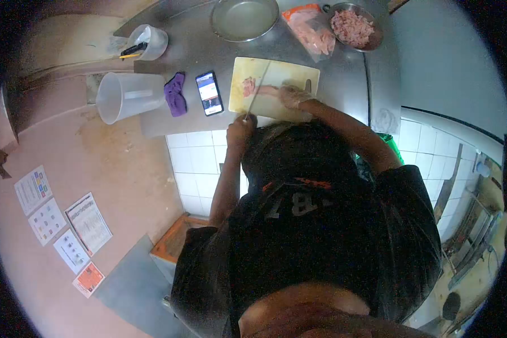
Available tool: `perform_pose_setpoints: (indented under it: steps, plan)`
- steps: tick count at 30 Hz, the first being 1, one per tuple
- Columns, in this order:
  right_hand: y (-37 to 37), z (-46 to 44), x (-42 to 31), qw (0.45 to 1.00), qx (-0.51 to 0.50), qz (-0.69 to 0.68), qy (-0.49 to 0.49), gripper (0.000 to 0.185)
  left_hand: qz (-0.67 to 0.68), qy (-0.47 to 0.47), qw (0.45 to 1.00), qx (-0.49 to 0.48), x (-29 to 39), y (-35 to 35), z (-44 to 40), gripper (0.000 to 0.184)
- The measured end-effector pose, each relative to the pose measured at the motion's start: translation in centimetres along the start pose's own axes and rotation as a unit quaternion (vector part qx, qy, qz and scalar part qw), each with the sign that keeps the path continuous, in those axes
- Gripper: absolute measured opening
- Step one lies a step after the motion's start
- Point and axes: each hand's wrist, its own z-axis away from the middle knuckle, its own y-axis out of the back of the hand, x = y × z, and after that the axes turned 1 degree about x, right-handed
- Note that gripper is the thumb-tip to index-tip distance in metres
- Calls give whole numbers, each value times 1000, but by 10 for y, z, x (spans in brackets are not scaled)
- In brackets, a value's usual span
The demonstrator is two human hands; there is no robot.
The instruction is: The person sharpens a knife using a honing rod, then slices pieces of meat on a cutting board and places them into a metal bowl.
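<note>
My left hand (239, 133) is closed around the handle of a long knife (259, 88). Its blade slants across a white cutting board (298, 69) and crosses a strip of pale pink raw meat (268, 90). My right hand (293, 97), in a clear glove, presses on the right end of that strip, its fingertips closed on it. Small cut meat pieces (248, 87) lie left of the blade. Near the board's right edge is a narrow dark mark (308, 85), perhaps a slot.
Left of the board lie a phone (209, 93) with a lit screen, a purple cloth (175, 94) and a tipped plastic jug (130, 96). Behind stand a smaller tub (151, 42), a round metal pan (244, 19), a bag of meat (310, 32) and a bowl of chopped meat (353, 28).
</note>
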Motion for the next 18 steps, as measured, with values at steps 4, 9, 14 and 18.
perform_pose_setpoints:
  steps: [4, 9, 14, 18]
  plan:
    - [29, 10, -32, 979, -80, -12, -185, 41, -12, 28, 999, -28, 23, 16, 16, 48]
    - [-37, 4, -1, 987, -3, 147, 67, 42, 4, -31, 999, -30, 22, -18, -12, 49]
    - [-143, 27, 25, 880, 12, -469, 73, 36, 35, -140, 989, 27, 56, -39, -75, 49]
    - [-59, 25, 21, 954, -76, -274, 93, 38, 51, -88, 995, 6, 68, -17, -62, 49]
